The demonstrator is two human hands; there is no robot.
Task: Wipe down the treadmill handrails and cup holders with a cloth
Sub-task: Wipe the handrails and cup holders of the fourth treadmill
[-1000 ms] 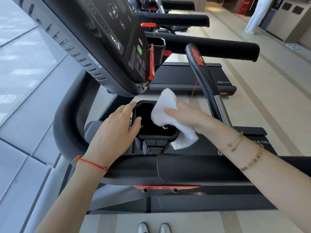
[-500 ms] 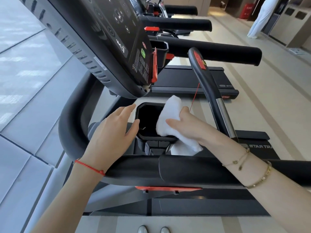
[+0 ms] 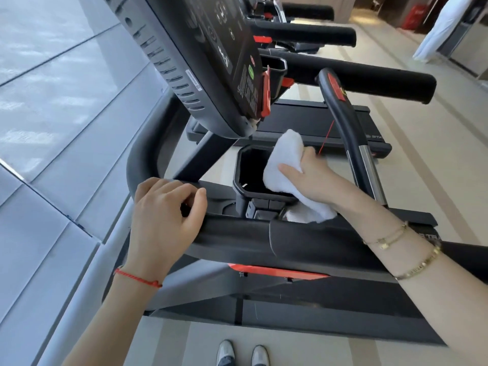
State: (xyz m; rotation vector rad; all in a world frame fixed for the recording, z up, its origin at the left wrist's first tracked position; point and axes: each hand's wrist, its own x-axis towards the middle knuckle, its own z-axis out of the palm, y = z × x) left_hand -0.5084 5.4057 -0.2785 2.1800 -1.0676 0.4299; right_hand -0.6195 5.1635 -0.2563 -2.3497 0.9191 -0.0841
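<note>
A black cup holder (image 3: 249,170) sits below the tilted treadmill console (image 3: 200,59). My right hand (image 3: 311,178) grips a white cloth (image 3: 284,165) and presses it over the cup holder's right rim, with the cloth's tail hanging down to the handrail. The black padded handrail (image 3: 303,239) runs across in front of me and curves up on the left. My left hand (image 3: 163,220) rests curled over the handrail's left end, beside the cup holder and apart from it.
An upright black grip (image 3: 343,117) with a chrome section rises just right of my right hand. More treadmills (image 3: 343,72) stand in a row behind. A glass wall (image 3: 52,101) runs along the left. A person in white (image 3: 438,30) stands far back right.
My left hand has moved off the cup holder's left rim down onto the handrail. My right hand has shifted the cloth a little further along the cup holder's right rim.
</note>
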